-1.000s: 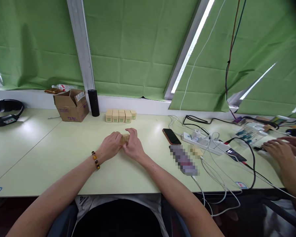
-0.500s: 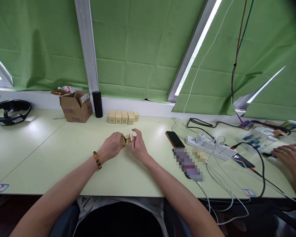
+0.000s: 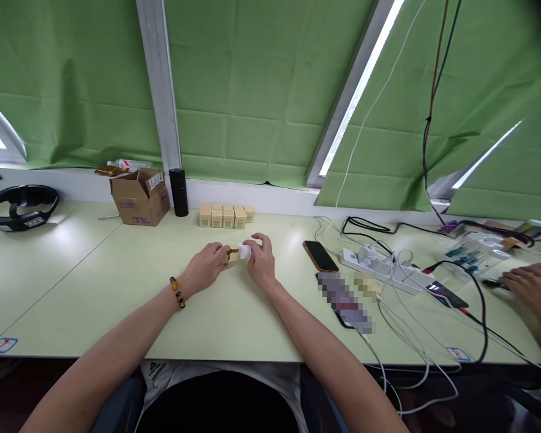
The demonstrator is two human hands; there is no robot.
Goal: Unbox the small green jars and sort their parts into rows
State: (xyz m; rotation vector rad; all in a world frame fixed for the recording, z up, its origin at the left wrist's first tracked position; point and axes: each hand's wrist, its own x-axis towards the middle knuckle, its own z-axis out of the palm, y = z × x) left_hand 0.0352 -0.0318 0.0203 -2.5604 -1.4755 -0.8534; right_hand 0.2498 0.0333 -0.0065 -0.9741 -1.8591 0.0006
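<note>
My left hand (image 3: 207, 264), with a beaded bracelet at the wrist, is closed around a small tan cardboard box (image 3: 234, 255) above the middle of the table. The box's open end faces right. Between the thumb and fingers of my right hand (image 3: 260, 260) is a small white piece (image 3: 244, 251), at the mouth of the box; whether it is paper or plastic I cannot make out. Behind both hands, several similar small tan boxes (image 3: 228, 216) stand in a row near the wall.
An open brown carton (image 3: 142, 207), a black cylinder (image 3: 178, 192) and a headset (image 3: 22, 207) stand at the back left. On the right lie a phone (image 3: 321, 256), a white power strip (image 3: 379, 270) and tangled cables. Another person's hand (image 3: 529, 285) rests at the far right.
My right hand has moved a little to the right, drawing the white piece further out from the box's open end. My left hand stays about where it was with the box.
</note>
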